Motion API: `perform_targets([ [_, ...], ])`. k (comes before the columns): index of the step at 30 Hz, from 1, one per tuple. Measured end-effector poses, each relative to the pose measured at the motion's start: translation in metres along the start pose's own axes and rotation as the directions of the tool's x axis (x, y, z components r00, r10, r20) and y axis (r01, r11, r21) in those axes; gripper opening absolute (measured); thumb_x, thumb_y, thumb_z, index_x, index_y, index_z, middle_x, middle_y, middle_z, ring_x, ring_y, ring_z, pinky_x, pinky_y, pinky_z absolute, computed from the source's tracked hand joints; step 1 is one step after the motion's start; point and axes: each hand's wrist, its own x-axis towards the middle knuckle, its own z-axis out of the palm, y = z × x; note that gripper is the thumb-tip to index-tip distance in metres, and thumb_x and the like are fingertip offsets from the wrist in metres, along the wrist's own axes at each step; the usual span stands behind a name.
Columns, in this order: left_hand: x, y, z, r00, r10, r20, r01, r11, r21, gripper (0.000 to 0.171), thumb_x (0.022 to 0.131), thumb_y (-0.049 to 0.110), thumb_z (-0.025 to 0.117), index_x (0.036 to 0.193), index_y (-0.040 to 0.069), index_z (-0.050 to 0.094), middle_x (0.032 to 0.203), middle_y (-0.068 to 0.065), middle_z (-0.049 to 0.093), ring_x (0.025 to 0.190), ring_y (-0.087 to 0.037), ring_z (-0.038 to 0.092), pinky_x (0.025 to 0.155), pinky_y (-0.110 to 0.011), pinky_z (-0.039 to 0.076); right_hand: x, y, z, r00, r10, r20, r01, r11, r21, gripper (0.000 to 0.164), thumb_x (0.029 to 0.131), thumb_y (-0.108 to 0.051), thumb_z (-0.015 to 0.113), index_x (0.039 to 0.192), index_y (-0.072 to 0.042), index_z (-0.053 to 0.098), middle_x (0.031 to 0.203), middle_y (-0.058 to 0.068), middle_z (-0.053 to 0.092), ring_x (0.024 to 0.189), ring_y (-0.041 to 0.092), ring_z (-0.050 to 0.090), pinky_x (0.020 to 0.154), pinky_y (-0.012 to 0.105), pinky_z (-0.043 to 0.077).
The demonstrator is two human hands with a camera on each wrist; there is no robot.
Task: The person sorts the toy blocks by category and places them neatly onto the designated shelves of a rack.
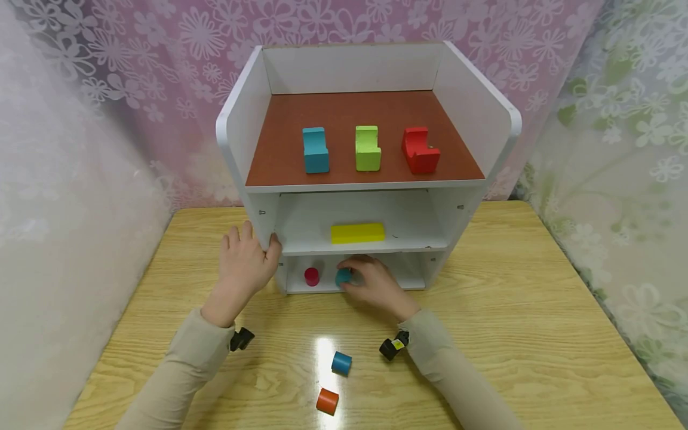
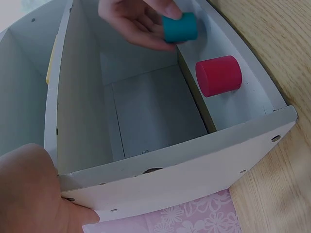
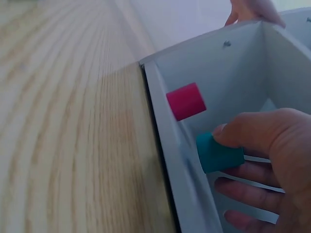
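A small white shelf unit (image 1: 357,186) stands on the table. My left hand (image 1: 244,263) holds its left side panel, thumb at the front edge and fingers along the outside. My right hand (image 1: 376,285) reaches into the lowest compartment and pinches a teal cylinder block (image 3: 218,153) between thumb and fingers. Whether the block touches the shelf floor I cannot tell. To its left a crimson cylinder block (image 1: 312,276) stands upright on the same bottom board, near the front edge; the left wrist view shows this crimson block (image 2: 218,76) close up.
On the brown top board sit a blue (image 1: 316,150), a green (image 1: 368,149) and a red notched block (image 1: 420,150). A yellow bar (image 1: 358,233) lies on the middle shelf. A blue cylinder (image 1: 341,363) and an orange cylinder (image 1: 327,401) lie on the wooden table (image 1: 516,280) between the forearms.
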Motion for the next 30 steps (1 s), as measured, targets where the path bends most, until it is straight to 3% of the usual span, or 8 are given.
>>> perform_targets([
  [7,0.000,0.000,0.001,1.000,-0.004,0.007,0.004,1.000,-0.001,0.055,0.104,0.039,0.023,0.135,0.002,0.049,0.124,-0.026,0.045,0.107,-0.048,0.037,0.094,-0.058,0.030,0.004,0.012,0.010,1.000,0.006,-0.020,-0.007,0.999,-0.051,0.033,0.084,-0.017,0.079,0.114,-0.007,0.071,0.113,0.007,0.070,0.088,0.018,0.065,0.080,0.036,0.053],
  [16,0.001,0.000,0.001,1.000,-0.001,-0.003,0.001,1.000,-0.013,0.056,0.103,0.039,0.024,0.136,0.001,0.048,0.124,-0.027,0.045,0.106,-0.047,0.037,0.093,-0.058,0.030,0.005,0.011,0.010,1.000,0.011,-0.021,-0.013,0.997,-0.071,0.033,0.083,-0.016,0.079,0.114,-0.008,0.072,0.113,0.007,0.070,0.091,0.020,0.065,0.082,0.038,0.052],
  [25,0.001,0.001,0.000,1.000,0.001,-0.007,-0.001,1.000,-0.015,0.055,0.103,0.039,0.024,0.133,0.000,0.048,0.120,-0.026,0.046,0.103,-0.046,0.038,0.092,-0.057,0.031,0.001,0.011,0.011,0.997,-0.021,-0.072,0.016,0.998,-0.067,0.039,0.080,-0.015,0.081,0.116,-0.004,0.070,0.113,0.011,0.069,0.091,0.023,0.063,0.080,0.038,0.052],
  [30,0.000,0.002,-0.001,1.000,-0.006,-0.005,0.005,1.000,-0.014,0.055,0.103,0.039,0.024,0.133,0.000,0.047,0.119,-0.025,0.047,0.102,-0.045,0.038,0.092,-0.057,0.031,0.000,0.008,0.007,0.999,0.023,-0.047,-0.025,0.999,-0.034,0.045,0.082,-0.019,0.080,0.122,-0.005,0.068,0.119,0.011,0.067,0.097,0.025,0.064,0.084,0.042,0.052],
])
